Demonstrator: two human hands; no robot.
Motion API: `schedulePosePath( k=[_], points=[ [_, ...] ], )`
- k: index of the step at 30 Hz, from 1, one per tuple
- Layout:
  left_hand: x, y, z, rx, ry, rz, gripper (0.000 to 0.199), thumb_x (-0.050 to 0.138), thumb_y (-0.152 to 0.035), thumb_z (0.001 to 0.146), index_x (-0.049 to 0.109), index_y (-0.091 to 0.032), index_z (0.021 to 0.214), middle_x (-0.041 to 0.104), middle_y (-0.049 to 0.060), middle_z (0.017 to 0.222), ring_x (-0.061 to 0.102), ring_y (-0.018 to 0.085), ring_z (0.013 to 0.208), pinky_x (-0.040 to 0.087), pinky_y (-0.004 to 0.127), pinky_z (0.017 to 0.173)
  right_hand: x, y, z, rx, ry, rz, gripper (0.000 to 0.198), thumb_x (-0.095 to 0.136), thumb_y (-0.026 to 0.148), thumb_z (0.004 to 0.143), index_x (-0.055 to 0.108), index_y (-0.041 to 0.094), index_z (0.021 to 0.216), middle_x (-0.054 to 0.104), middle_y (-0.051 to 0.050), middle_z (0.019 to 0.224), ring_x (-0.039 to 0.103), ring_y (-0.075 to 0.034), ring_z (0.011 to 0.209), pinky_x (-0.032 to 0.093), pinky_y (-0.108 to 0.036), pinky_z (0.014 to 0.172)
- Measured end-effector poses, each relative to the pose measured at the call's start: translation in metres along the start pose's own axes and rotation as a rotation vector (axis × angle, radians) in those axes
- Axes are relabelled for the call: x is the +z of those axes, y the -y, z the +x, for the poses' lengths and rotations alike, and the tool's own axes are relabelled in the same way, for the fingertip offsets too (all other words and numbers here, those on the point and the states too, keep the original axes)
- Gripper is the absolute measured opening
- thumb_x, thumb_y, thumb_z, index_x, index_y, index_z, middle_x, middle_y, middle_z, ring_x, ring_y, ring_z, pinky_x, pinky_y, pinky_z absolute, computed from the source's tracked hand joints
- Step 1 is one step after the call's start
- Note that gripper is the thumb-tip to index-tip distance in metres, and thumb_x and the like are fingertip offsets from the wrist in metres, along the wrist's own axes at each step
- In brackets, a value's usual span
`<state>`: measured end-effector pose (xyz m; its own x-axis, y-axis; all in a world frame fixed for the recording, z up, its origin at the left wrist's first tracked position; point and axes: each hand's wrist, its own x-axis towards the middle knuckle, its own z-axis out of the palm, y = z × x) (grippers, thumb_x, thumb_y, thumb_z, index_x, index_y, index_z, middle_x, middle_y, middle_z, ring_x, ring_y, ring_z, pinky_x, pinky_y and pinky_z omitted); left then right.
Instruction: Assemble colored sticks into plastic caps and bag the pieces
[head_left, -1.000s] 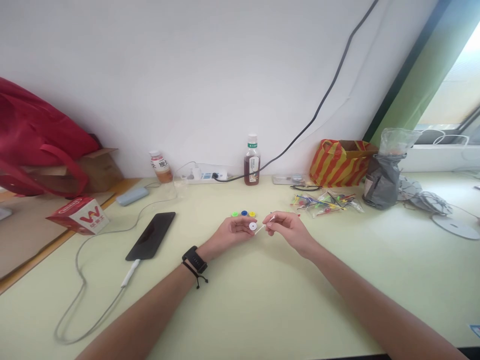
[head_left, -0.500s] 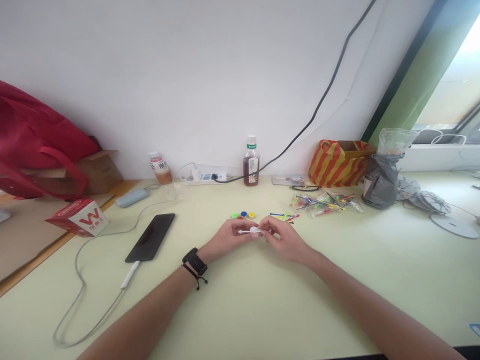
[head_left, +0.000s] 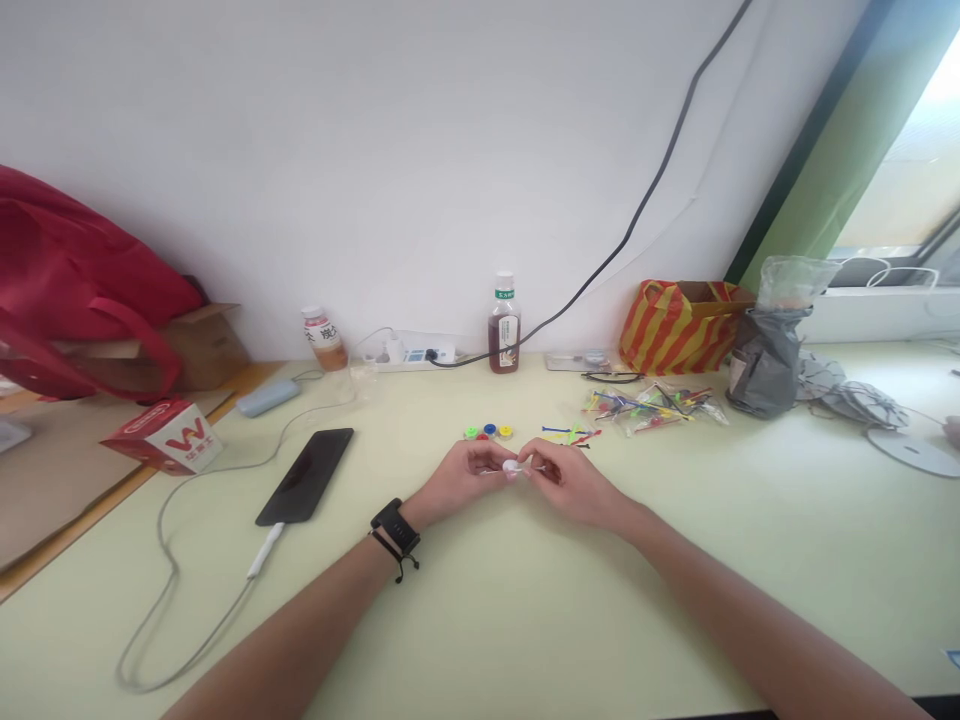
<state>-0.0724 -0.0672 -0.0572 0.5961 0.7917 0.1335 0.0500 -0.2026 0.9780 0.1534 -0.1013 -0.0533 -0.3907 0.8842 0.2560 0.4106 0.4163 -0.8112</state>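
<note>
Just above the table, both hands meet around a small white round piece (head_left: pixel 511 467) with a thin white stick at it. My left hand (head_left: pixel 461 482) is closed on the round piece from the left, its fingertips pinching it. From the right, my right hand (head_left: pixel 574 484) pinches the thin white stick beside the disc; part of that stick is hidden by the fingers. Right behind the hands lie small round pieces, among them a green one (head_left: pixel 471 433), a blue one (head_left: pixel 490 431) and a yellow one (head_left: pixel 505 432). Several thin coloured sticks (head_left: pixel 571 436) lie near my right fingers.
Bags of coloured sticks (head_left: pixel 652 405) lie at the back right, before a striped bag (head_left: pixel 675 335) and a grey bag (head_left: pixel 769 360). A dark drink bottle (head_left: pixel 505 330) stands by the wall. Left are a charging phone (head_left: pixel 306 477), its cable and a red-white box (head_left: pixel 165 437).
The white stick's arrow-shaped end, plain to see at my left fingers before, is now hardly visible. My hands stay at nearly the same spot; the whole view has shifted slightly.
</note>
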Motion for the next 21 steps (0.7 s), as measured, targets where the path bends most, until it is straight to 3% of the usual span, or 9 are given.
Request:
schedulePosePath(
  k=[6, 16, 21],
  points=[
    [-0.001, -0.004, -0.003, -0.041, 0.036, -0.048, 0.03, 0.083, -0.039, 0.083, 0.077, -0.014, 0.099, 0.078, 0.011, 0.101, 0.072, 0.023, 0.094, 0.056, 0.038, 0.093, -0.004, 0.0, 0.005, 0.065, 0.019, 0.168, 0.024, 0.06, 0.045, 0.095, 0.065, 0.022, 0.099, 0.036, 0.007, 0.064, 0.037, -0.014, 0.059, 0.032, -0.026, 0.056],
    [0.003, -0.012, -0.003, -0.042, 0.052, -0.116, 0.028, 0.084, -0.037, 0.082, 0.074, -0.014, 0.093, 0.074, 0.009, 0.093, 0.07, 0.02, 0.088, 0.054, 0.035, 0.085, -0.007, 0.006, 0.004, 0.096, 0.013, 0.258, 0.024, 0.061, 0.044, 0.095, 0.065, 0.021, 0.099, 0.037, 0.006, 0.068, 0.037, -0.013, 0.061, 0.031, -0.026, 0.057],
    [-0.002, -0.011, -0.001, -0.061, 0.062, -0.188, 0.022, 0.079, -0.037, 0.088, 0.074, -0.016, 0.094, 0.076, 0.011, 0.105, 0.071, 0.023, 0.1, 0.053, 0.037, 0.092, -0.002, -0.001, 0.005, 0.105, -0.047, 0.303, 0.024, 0.06, 0.043, 0.095, 0.062, 0.022, 0.106, 0.044, 0.004, 0.075, 0.043, -0.013, 0.064, 0.035, -0.026, 0.059]
  ],
)
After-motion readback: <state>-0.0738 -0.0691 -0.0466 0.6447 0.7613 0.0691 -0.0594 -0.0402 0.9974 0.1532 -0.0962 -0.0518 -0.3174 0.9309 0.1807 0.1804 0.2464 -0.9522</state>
